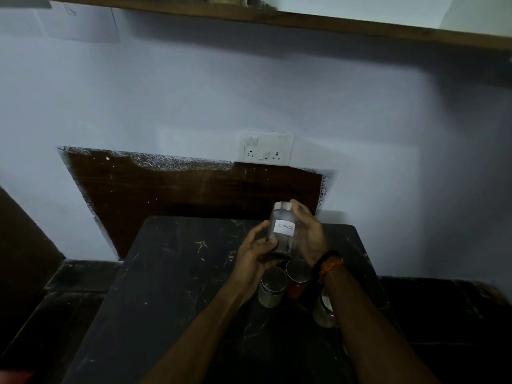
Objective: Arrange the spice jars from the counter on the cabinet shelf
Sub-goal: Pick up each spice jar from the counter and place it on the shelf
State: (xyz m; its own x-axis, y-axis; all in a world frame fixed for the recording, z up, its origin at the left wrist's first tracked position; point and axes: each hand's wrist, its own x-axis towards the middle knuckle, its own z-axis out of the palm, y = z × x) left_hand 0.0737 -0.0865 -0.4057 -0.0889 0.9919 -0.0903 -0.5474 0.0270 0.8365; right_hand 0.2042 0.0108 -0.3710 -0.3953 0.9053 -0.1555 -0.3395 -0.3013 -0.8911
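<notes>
Centrally, head view: both hands hold a clear glass jar (282, 231) with a metal lid, raised above the dark marble counter (177, 273). Its white label reads "Cloves". The left hand (256, 252) cups the jar's lower left side, fingers curled against the glass. The right hand (310, 234) wraps the right side, fingertips up near the lid; a dark and orange band sits on that wrist. Below the hands, three more metal-lidded jars (273, 286) stand close together on the counter. A wooden shelf (277, 19) spans the top edge; a switch plate (267, 149) is mounted on the wall.
</notes>
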